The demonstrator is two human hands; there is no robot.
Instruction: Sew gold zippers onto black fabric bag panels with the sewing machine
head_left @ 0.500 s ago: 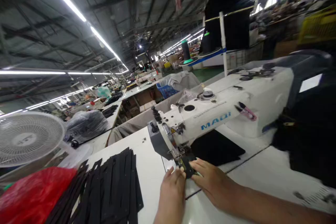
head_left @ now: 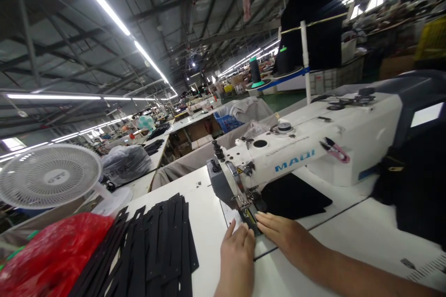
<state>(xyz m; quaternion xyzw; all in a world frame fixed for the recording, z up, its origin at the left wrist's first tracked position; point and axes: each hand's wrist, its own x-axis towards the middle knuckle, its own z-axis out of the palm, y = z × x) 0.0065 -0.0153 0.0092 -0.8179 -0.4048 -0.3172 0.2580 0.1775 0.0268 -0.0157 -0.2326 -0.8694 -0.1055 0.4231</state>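
Observation:
A small dark strip of material [head_left: 250, 221] lies under the presser foot of a white sewing machine [head_left: 296, 146]. My left hand [head_left: 237, 253] rests on the bed just in front of the foot, its fingertips at the strip's near left edge and its thumb apart. From the right, my right hand [head_left: 284, 234] lays nearly straight fingers along the strip's other side; its thumb is hidden. Both hands press lightly rather than wrap around anything. Behind my right fingers a larger black fabric panel [head_left: 296, 195] lies flat under the machine arm.
Stacked black strips [head_left: 163, 246] lie left of my hands, beside a red plastic bag [head_left: 62, 253] and a white fan [head_left: 52, 176]. Pink-handled thread snips [head_left: 336, 151] rest on the machine. Thread cones [head_left: 255, 72] stand behind it. Black fabric [head_left: 418, 181] hangs at right.
The view has shifted, so the scene sits further right. My right fingers have straightened and flattened along the strip. My left hand stays at the strip's near left edge.

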